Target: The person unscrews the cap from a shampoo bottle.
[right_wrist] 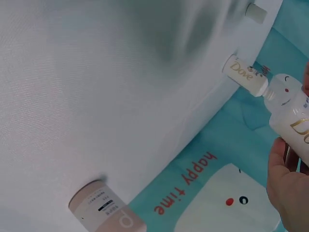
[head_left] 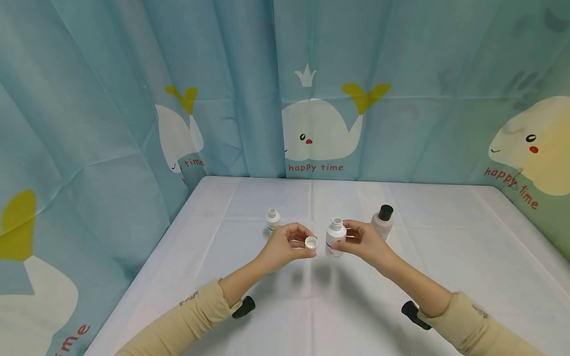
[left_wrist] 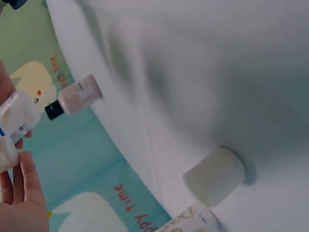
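Observation:
My left hand (head_left: 284,247) pinches a small white cap (head_left: 311,243) between thumb and fingers, its hollow side showing in the head view. Just to the right, my right hand (head_left: 368,243) grips an uncapped white bottle (head_left: 335,240) by its side, upright and raised above the table. Gold "Dove" lettering shows on this held bottle (right_wrist: 295,124) in the right wrist view. Cap and bottle neck are close together. Behind my left hand stands a second uncapped white Dove bottle (head_left: 272,220), partly covered by the hand.
A pink bottle (head_left: 382,226) with a black cap stands behind my right hand. A white cylindrical piece (left_wrist: 216,177) stands on the white table (head_left: 231,198) near the second Dove bottle. A blue curtain (head_left: 249,89) with whale prints hangs beyond the table's back and left edges.

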{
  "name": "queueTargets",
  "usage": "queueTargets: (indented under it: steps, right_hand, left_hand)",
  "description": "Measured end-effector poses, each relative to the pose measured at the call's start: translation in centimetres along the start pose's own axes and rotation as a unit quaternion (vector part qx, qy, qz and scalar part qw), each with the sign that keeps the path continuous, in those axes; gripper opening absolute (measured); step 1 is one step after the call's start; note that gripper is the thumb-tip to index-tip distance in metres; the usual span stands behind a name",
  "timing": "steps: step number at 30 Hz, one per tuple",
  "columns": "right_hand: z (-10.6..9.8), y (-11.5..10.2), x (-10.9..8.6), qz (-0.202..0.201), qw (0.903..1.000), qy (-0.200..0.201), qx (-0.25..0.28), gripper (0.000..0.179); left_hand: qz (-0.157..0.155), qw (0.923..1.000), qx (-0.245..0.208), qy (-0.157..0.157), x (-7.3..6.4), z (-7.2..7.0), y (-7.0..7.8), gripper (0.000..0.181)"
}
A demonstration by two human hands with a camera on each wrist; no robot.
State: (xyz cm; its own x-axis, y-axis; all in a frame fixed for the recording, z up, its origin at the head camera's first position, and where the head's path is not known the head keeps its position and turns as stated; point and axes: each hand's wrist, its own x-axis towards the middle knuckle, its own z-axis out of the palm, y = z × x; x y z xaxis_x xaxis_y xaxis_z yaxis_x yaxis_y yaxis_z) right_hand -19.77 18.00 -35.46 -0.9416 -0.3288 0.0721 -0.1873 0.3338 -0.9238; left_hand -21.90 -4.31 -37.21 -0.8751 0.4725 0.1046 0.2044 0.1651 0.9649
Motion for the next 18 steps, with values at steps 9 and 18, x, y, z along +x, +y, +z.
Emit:
queueTargets:
  steps: [9,18]
  right_hand:
    - [-0.2,1.2,0.9,-0.004,0.9998,0.01,-0.019,0.046]
    - [0.0,2.1,1.9,-0.032,0.9988,0.008,-0.037,0.043]
  left_hand:
    - [0.005,0.9999,0.01,-0.011,-0.1,0.6,-1.0,0.031]
    - [0.014,0.999,0.033,-0.027,-0.1,1.6,-2.1,0.029]
